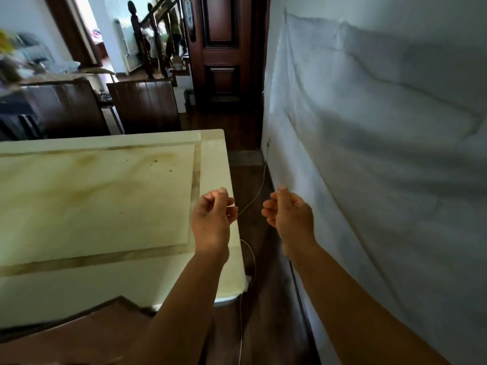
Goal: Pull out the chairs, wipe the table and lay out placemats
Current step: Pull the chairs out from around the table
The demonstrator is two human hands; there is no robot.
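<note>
The cream stone-topped table (105,201) fills the left of the view, its top stained with brownish marks. My left hand (212,219) hovers over the table's right edge with its fingers curled and nothing visibly in it. My right hand (290,214) is raised beside it over the floor gap, fingers curled the same way, holding nothing. Two dark wooden chairs (145,106) (66,109) stand beyond the far edge of the table. The brown back of a nearer chair (79,330) shows at the bottom left. No cloth or placemat is in view.
A wall draped in white sheeting (382,154) runs close along the right, leaving a narrow strip of dark floor (266,299). A thin white cable (259,185) trails from the wall down past the table corner. A dark wooden door (221,54) stands ahead.
</note>
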